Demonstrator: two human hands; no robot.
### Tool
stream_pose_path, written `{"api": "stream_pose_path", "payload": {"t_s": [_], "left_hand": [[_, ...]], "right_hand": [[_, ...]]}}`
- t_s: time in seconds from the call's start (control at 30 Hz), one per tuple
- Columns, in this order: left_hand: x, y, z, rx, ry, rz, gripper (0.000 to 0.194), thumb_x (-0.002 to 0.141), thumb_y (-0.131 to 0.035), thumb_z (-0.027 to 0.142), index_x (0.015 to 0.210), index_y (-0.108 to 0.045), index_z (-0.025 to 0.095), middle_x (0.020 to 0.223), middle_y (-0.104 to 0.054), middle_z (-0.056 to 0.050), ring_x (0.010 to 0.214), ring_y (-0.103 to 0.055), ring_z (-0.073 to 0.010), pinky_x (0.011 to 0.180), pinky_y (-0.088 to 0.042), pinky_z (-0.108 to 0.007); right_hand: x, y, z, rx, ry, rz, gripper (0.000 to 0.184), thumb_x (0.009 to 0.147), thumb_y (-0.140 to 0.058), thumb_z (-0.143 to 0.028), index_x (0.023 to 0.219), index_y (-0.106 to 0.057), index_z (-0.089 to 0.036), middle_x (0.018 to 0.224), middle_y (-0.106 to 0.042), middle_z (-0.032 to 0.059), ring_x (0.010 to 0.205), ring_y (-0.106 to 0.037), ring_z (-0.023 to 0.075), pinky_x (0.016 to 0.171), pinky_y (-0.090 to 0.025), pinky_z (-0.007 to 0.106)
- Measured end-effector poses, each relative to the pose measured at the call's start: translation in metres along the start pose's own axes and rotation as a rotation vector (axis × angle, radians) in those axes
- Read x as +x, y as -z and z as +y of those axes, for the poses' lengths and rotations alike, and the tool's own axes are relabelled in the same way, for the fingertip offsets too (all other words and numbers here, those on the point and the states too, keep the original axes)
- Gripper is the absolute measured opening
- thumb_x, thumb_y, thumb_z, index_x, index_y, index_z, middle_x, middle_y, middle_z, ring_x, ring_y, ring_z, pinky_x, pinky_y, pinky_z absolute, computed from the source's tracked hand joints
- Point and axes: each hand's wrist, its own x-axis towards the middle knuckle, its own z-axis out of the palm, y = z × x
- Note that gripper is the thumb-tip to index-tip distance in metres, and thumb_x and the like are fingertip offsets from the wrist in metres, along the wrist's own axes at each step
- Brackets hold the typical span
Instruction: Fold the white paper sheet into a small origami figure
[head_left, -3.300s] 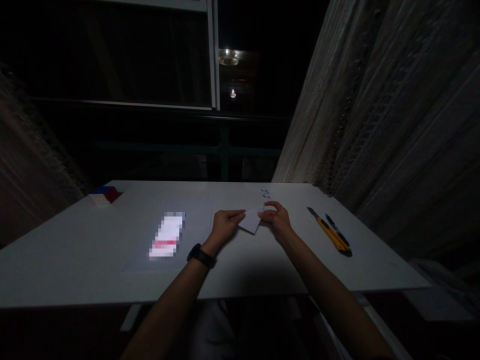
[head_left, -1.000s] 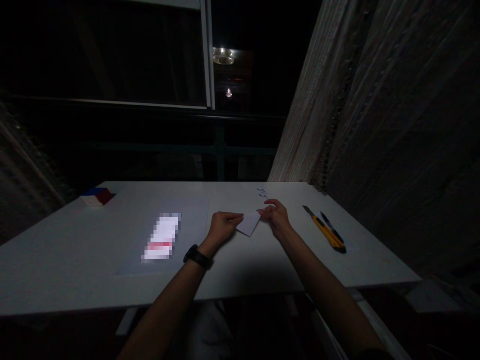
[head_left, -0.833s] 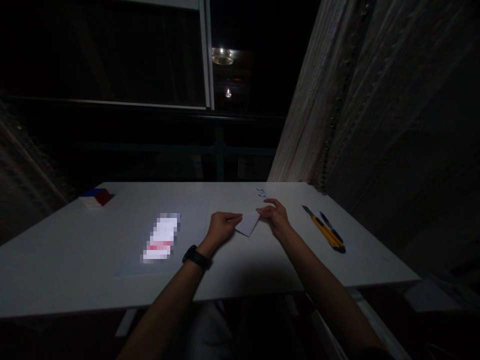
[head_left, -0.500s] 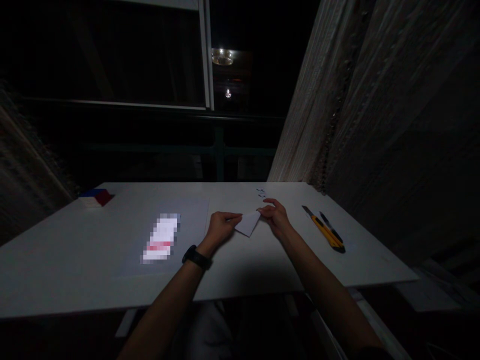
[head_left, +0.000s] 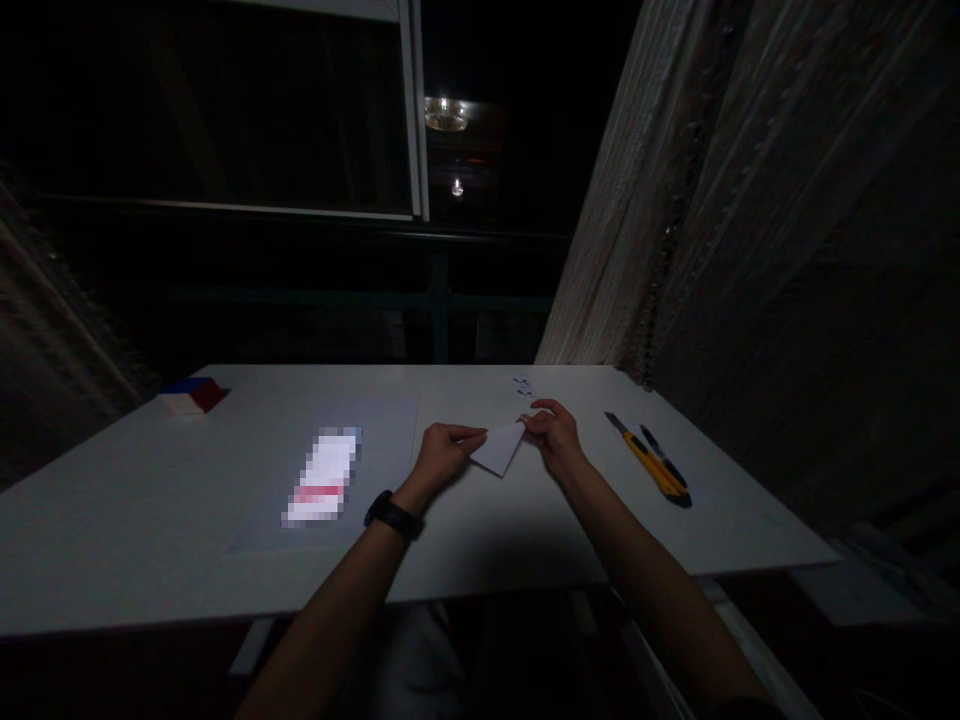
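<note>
Between my hands is a small piece of folded white paper (head_left: 501, 452), with one corner pointing down toward me. My left hand (head_left: 442, 450), a dark watch on its wrist, pinches the paper's left corner between thumb and fingers. The paper's upper right corner is pinched in my right hand (head_left: 553, 434), its index finger raised a little and bent. Just beyond the right hand, some small dark marks or scraps (head_left: 523, 386) lie on the white table (head_left: 480, 560); I cannot tell which they are.
A lit, pixelated phone-like screen (head_left: 324, 476) rests on a white sheet (head_left: 394, 450) at the left. Behind it sits a blue, red and white cube (head_left: 189, 396). On the right lie a yellow utility knife (head_left: 651, 465) and a dark pen (head_left: 661, 452). A curtain (head_left: 600, 240) hangs beyond.
The paper and my right hand have shifted very slightly to the right. My left hand stays nearly where it was, and both keep their hold.
</note>
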Motion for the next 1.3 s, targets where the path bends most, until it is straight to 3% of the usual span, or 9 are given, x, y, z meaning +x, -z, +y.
{"api": "stream_pose_path", "payload": {"t_s": [0.13, 0.27, 0.4, 0.53, 0.9, 0.97, 1.17, 1.3], "left_hand": [[0.003, 0.002, -0.001, -0.083, 0.021, 0.074, 0.032, 0.063, -0.069, 0.034, 0.086, -0.071, 0.012, 0.085, -0.07, -0.011, 0.083, -0.064, -0.0236, 0.078, -0.048, -0.033], [0.004, 0.002, 0.002, -0.299, 0.125, 0.066, 0.041, 0.06, -0.072, 0.033, 0.093, -0.068, 0.008, 0.083, -0.07, -0.012, 0.075, -0.064, -0.0226, 0.07, -0.052, -0.033], [0.001, -0.002, 0.005, -0.47, 0.241, -0.011, 0.046, 0.056, -0.076, 0.028, 0.095, -0.065, 0.005, 0.079, -0.069, -0.012, 0.07, -0.065, -0.0211, 0.065, -0.055, -0.033], [-0.002, -0.003, 0.005, -0.425, 0.329, -0.104, 0.035, 0.052, -0.079, 0.026, 0.076, -0.065, 0.004, 0.07, -0.067, -0.011, 0.064, -0.064, -0.0193, 0.06, -0.056, -0.031], [-0.007, 0.001, 0.009, -0.316, 0.384, -0.388, 0.026, 0.051, -0.078, 0.021, 0.067, -0.065, 0.005, 0.058, -0.065, -0.008, 0.053, -0.061, -0.0155, 0.056, -0.051, -0.029], [-0.007, 0.001, 0.009, -0.312, 0.379, -0.383, 0.026, 0.05, -0.079, 0.021, 0.065, -0.064, 0.005, 0.056, -0.064, -0.008, 0.051, -0.06, -0.0153, 0.054, -0.05, -0.028], [-0.004, 0.0, 0.006, -0.382, 0.326, -0.21, 0.032, 0.048, -0.079, 0.029, 0.065, -0.063, 0.007, 0.058, -0.063, -0.007, 0.053, -0.059, -0.0146, 0.051, -0.046, -0.025], [-0.004, 0.002, 0.008, -0.338, 0.243, -0.204, 0.037, 0.057, -0.072, 0.043, 0.07, -0.067, 0.008, 0.059, -0.061, -0.005, 0.051, -0.054, -0.0109, 0.046, -0.038, -0.022]], "right_hand": [[-0.008, -0.007, 0.002, -0.007, -0.123, -0.084, 0.035, 0.049, -0.076, -0.021, 0.08, -0.059, -0.021, 0.062, -0.063, -0.0035, 0.063, -0.062, 0.0148, 0.064, -0.053, 0.034], [-0.014, -0.016, 0.009, -0.108, -0.176, -0.192, 0.027, 0.052, -0.076, -0.035, 0.057, -0.057, -0.015, 0.057, -0.061, 0.0004, 0.055, -0.059, 0.0142, 0.058, -0.053, 0.032], [-0.014, -0.018, 0.012, -0.147, -0.109, -0.084, 0.033, 0.045, -0.079, -0.035, 0.048, -0.054, -0.014, 0.049, -0.058, -0.0004, 0.048, -0.055, 0.0126, 0.053, -0.051, 0.029], [-0.013, -0.017, 0.01, -0.153, -0.084, -0.047, 0.032, 0.043, -0.079, -0.034, 0.048, -0.054, -0.014, 0.046, -0.054, -0.0022, 0.046, -0.053, 0.0116, 0.048, -0.047, 0.026], [-0.013, -0.015, 0.007, -0.201, -0.046, 0.033, 0.031, 0.044, -0.077, -0.035, 0.044, -0.055, -0.014, 0.043, -0.051, -0.0016, 0.041, -0.046, 0.0099, 0.042, -0.037, 0.024], [-0.014, -0.016, 0.007, -0.225, -0.033, 0.008, 0.033, 0.046, -0.076, -0.039, 0.045, -0.055, -0.015, 0.042, -0.049, -0.0028, 0.04, -0.043, 0.0089, 0.041, -0.034, 0.023], [-0.018, -0.02, 0.007, -0.355, -0.074, -0.135, 0.039, 0.056, -0.069, -0.051, 0.047, -0.054, -0.015, 0.042, -0.048, -0.0023, 0.039, -0.038, 0.0075, 0.04, -0.026, 0.023], [-0.021, -0.019, 0.009, -0.429, -0.031, -0.28, 0.037, 0.056, -0.07, -0.048, 0.046, -0.055, -0.015, 0.041, -0.045, -0.004, 0.04, -0.035, 0.0068, 0.042, -0.024, 0.023]]}}
